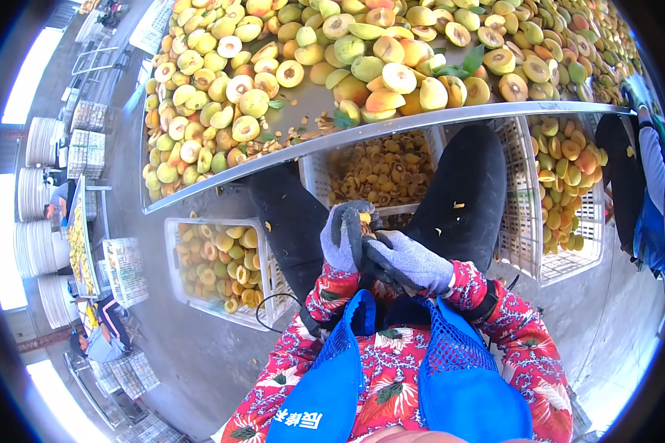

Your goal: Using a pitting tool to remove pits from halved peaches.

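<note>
Grey gloves (430, 267), one pair, short of the table's near rim (451, 116): left hand (340, 238) curled round a yellow piece (365, 218), seemingly fruit; right hand (406, 258) alongside, grip hidden from my remote post; I'd advise steady left support, small right-hand movements.

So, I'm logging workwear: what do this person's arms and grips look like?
Both sleeves are red, patterned with white flowers and dark green leaves, with a black band around each near the wrist. The left grip and right grip wear pale lavender-grey gloves, dark over the fingers.
</note>
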The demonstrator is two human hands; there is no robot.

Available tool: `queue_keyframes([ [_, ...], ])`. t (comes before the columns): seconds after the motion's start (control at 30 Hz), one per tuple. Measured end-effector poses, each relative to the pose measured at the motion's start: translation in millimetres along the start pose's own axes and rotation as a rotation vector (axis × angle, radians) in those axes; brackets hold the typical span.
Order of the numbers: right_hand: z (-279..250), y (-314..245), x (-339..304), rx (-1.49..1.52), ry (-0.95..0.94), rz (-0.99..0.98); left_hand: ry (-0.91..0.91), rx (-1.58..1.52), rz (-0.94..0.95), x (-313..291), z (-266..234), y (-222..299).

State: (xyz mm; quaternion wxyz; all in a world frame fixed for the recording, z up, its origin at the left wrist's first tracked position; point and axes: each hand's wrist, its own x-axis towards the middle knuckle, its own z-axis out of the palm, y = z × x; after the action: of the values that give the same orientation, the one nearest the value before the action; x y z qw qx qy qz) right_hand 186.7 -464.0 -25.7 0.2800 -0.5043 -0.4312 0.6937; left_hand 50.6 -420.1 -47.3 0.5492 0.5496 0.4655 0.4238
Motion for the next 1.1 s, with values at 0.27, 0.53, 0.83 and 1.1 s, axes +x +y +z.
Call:
queue_keyframes([
  [0.27, 13, -10, -7, -0.556, 0.345, -0.164, 0.075, -0.013, 0.045, 8, 4, 15],
  [0.53, 9, 1, -8, -0.498, 0.231, -0.194, 0.044, -0.009, 0.022, 2, 1, -1],
  [0.83, -9, -7, -13, 0.807, -0.290, 0.212, -0.016, -0.164, 0.102, -4, 10, 7],
  [1.1, -17, 15, -3, 1.163, -0.323, 0.316, -0.317, 0.543, 0.296, 14, -10, -9],
])
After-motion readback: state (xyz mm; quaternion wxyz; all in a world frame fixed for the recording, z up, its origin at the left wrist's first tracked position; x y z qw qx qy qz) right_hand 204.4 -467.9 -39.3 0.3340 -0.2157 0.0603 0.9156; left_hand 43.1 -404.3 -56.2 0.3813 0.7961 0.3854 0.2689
